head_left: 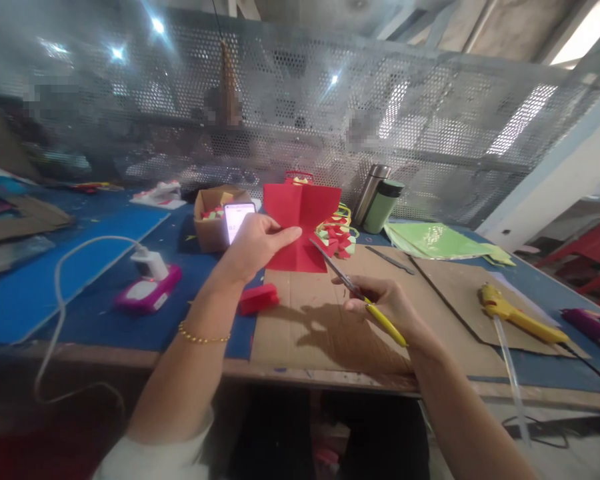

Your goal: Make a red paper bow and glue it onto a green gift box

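Observation:
My left hand pinches a creased sheet of red paper between thumb and fingers, holding it up above the cardboard. In my right hand is a pair of scissors with yellow handles. The blades point up and left, with the tip by the right edge of the red paper; whether they touch it I cannot tell. Behind the paper on the right lie red and pale green paper pieces. A folded red piece rests below my left hand, beside the cardboard sheet.
A cardboard box with paper bits and a lit phone stand left. Two bottles and green sheets are at the back right. A yellow glue gun lies right. A white cable runs from a charger over the table's front edge.

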`<state>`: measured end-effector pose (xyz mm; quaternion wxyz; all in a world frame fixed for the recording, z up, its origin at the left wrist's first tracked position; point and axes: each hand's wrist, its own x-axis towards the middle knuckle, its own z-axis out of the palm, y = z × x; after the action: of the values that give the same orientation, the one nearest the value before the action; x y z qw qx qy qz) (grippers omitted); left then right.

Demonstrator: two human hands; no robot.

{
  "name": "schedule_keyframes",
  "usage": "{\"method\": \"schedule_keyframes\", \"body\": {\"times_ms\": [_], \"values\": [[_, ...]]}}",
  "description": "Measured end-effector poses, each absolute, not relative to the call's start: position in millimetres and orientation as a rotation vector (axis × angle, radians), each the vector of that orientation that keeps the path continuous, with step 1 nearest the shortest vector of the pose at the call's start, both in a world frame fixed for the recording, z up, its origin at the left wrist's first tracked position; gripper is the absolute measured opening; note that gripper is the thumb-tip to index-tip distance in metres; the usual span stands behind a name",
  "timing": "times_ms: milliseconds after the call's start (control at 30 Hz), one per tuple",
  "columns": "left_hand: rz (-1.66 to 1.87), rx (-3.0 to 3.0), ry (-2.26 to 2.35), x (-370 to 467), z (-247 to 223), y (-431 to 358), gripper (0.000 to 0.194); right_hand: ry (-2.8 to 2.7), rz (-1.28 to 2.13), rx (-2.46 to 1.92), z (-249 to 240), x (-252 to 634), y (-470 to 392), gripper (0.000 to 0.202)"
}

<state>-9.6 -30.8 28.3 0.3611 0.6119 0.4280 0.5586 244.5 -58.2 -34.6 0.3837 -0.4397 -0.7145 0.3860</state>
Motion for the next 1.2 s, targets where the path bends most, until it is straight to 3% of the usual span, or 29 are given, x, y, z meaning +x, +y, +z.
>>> {"method": "schedule_keyframes", "body": {"times_ms": [667, 1200], "values": [[1.405, 1.597, 1.103, -17, 28, -29, 0.043, -1.903, 0.881, -1.093, -48, 253, -54, 0.07], [1.271, 1.637, 1.065, -17, 26, -30, 0.033, -1.875, 0.984, -1.16, -37, 250, -59, 0.071]]}}
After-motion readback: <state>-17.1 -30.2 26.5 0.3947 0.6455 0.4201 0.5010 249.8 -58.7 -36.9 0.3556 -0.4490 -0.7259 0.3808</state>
